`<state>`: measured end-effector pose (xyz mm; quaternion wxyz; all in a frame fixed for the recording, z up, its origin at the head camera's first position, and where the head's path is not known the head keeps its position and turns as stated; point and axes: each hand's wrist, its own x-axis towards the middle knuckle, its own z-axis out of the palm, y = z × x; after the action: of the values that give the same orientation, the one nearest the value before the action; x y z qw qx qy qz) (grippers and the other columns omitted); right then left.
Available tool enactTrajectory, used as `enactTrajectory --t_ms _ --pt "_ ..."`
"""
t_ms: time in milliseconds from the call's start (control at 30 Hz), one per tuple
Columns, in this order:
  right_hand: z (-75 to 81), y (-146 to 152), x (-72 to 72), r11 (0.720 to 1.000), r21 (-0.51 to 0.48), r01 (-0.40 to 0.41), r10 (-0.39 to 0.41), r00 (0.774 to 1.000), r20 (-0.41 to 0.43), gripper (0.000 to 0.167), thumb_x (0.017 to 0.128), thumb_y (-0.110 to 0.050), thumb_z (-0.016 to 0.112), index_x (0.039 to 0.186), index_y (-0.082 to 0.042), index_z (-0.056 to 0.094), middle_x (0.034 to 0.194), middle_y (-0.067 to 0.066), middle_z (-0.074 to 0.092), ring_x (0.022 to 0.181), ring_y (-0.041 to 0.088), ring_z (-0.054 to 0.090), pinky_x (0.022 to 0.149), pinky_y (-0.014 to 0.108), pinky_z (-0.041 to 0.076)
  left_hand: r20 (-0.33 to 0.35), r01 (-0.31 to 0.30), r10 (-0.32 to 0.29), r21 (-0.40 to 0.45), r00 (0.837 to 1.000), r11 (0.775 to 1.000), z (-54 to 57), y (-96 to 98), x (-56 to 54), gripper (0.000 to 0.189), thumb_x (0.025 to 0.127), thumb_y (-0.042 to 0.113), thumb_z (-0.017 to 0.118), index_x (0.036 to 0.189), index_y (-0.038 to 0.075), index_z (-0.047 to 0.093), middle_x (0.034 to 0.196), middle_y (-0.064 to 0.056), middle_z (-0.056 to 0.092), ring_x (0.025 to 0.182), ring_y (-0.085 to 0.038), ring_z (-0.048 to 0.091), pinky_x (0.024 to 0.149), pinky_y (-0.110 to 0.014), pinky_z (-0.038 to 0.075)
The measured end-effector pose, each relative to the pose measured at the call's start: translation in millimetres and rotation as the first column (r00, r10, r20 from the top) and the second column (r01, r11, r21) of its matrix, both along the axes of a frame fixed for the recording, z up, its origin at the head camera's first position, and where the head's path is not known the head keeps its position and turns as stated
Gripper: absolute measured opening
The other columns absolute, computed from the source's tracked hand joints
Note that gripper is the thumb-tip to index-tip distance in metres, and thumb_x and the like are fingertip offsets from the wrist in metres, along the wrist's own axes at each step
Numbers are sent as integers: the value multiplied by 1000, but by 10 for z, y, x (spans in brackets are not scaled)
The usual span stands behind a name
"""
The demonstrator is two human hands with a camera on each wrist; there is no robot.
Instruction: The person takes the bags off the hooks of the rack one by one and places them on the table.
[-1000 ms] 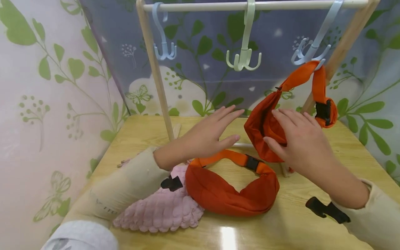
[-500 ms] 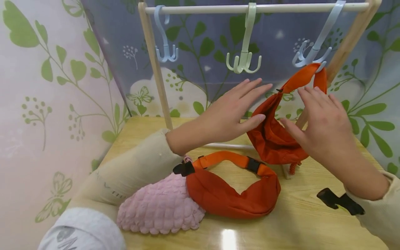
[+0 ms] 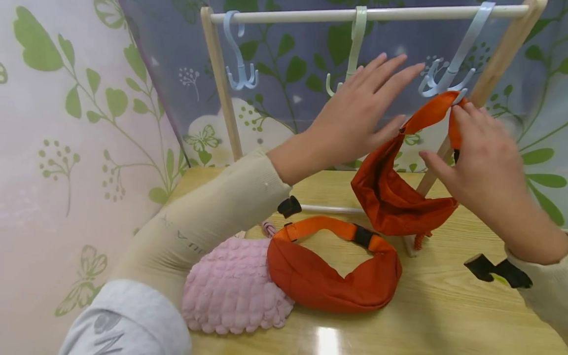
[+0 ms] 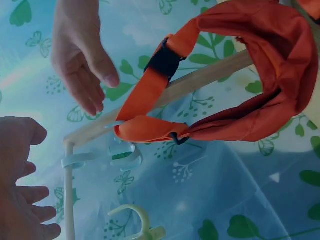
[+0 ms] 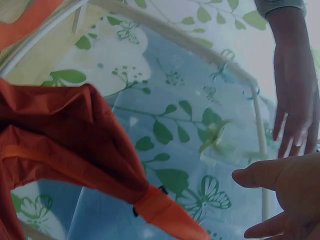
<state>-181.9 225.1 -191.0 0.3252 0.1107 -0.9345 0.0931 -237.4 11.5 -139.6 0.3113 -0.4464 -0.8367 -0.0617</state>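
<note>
We see left grip point(image 3: 357, 111) and right grip point(image 3: 490, 165), thumbs apart from fingers, near hanging orange bag point(image 3: 410, 219), right; lettering on left sleeve point(image 3: 213, 212), lower left, unreadable.

Bright, even light fills the head view, where white glare gleams off the worktop point(image 3: 457, 305) at the bottom of the frame and a soft shadow falls to its right; the right hand point(image 3: 490, 160) is slightly blurred. Both wrist views look dimmer under a bluish cast, with pale haze at the left wrist view's left side. In the right wrist view, a greenish hook point(image 5: 215, 139) smears against the wallpaper point(image 5: 160, 95).
</note>
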Motion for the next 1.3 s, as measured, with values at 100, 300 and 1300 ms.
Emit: enactTrajectory --t_ms 100,300,1300 --pt "24 43 -63 999 -24 32 -31 999 36 78 86 -20 73 142 14 32 145 37 33 133 55 30 112 60 21 -21 -48 48 -27 999 998 93 78 -24 62 102 42 42 154 13 26 159 -9 24 148 -26 16 117 -31 1" --pt "74 140 -165 994 -66 92 -83 988 127 82 90 -20 67 148 12 18 150 37 21 139 52 19 113 60 15 -49 -117 115 -49 992 992 299 246 -106 65 102 47 35 156 14 20 160 -5 20 148 -22 12 116 -30 0" --pt "-13 461 -317 950 -188 249 -200 949 245 64 98 -38 52 144 4 40 118 31 61 102 47 58 87 53 36 -203 -193 162 -144 966 971 689 982 -641 59 105 46 31 155 16 24 157 1 30 138 -9 36 114 -19 14"
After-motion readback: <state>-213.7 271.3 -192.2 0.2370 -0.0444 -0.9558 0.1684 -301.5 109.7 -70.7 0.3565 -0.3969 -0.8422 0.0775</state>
